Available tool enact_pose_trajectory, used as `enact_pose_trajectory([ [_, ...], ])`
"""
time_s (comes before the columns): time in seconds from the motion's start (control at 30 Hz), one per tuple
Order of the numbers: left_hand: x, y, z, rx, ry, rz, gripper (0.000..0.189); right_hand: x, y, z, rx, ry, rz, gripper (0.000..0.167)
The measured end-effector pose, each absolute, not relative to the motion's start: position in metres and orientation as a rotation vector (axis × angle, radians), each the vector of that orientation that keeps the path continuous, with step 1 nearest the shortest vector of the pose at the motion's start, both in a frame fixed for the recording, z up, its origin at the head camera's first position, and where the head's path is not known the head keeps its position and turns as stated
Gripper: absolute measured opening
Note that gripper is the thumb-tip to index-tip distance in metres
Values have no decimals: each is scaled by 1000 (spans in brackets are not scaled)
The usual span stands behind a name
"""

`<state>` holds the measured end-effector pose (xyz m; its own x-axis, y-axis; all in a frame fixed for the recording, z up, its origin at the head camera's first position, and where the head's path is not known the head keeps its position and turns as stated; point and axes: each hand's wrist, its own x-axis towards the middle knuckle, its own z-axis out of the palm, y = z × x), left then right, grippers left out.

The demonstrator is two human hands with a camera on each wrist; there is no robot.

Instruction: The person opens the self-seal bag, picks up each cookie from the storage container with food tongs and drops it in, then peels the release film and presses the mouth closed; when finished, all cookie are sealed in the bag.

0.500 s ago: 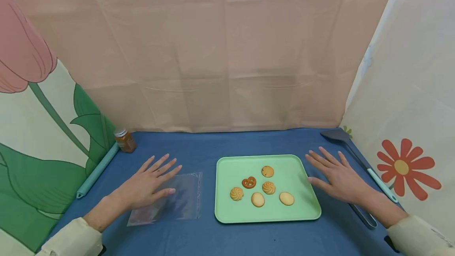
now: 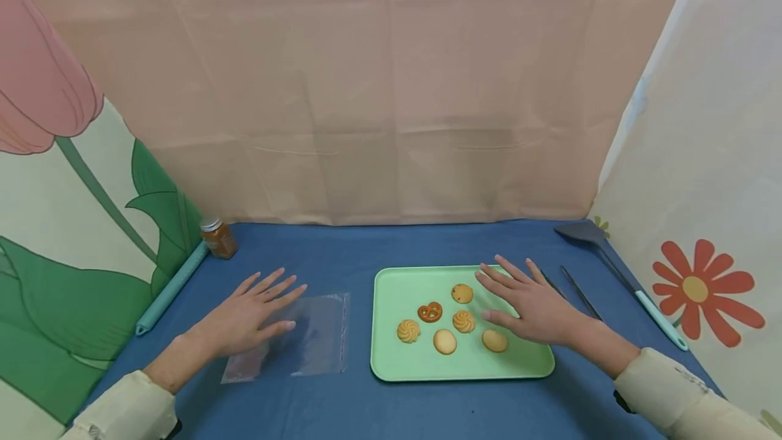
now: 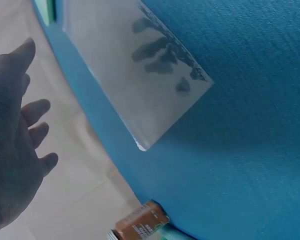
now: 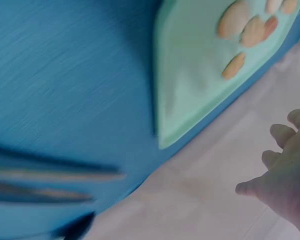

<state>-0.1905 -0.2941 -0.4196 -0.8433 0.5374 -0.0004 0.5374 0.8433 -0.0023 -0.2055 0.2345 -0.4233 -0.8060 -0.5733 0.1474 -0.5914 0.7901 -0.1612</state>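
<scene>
My left hand (image 2: 247, 318) is spread, fingers straight, above a clear plastic bag (image 2: 320, 335) on the blue cloth, and holds nothing. My right hand (image 2: 534, 304), also spread and holding nothing, hovers over the right side of a light green tray (image 2: 387, 365). Several baked pieces lie on the tray: a pretzel (image 2: 430, 312), a round cookie with dark specks (image 2: 461, 293), two swirled cookies, one of them a swirled cookie at the left (image 2: 408, 331), and two smooth oval cookies, one an oval cookie at the front (image 2: 444, 341).
Tongs (image 2: 580, 290) lie partly hidden behind my right hand. Beyond them rests a dark spatula (image 2: 623, 273) with a mint handle. At the far left stand a brown jar (image 2: 220, 240) with a silver lid and a rolled teal mat (image 2: 171, 290). Cloth walls enclose the table.
My right hand has moved left, from beside the tray to over its right side, uncovering the upper ends of the tongs. The left hand has barely shifted.
</scene>
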Motion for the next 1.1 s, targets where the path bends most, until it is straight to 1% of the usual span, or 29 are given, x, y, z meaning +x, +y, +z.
enact_pose_trajectory([
  [0.4, -185, -304, -429, -850, -3036, -34, 65, -209, 157, -428, 1239, -2859, 354, 71],
  [0.6, -181, -306, -433, -840, -3063, -3, 65, -212, 124, -430, 1375, -2841, 248, 69],
  [1.1, -173, -310, -437, -840, -3085, 25, 66, -216, 56, -438, 1580, -2833, 158, 68],
])
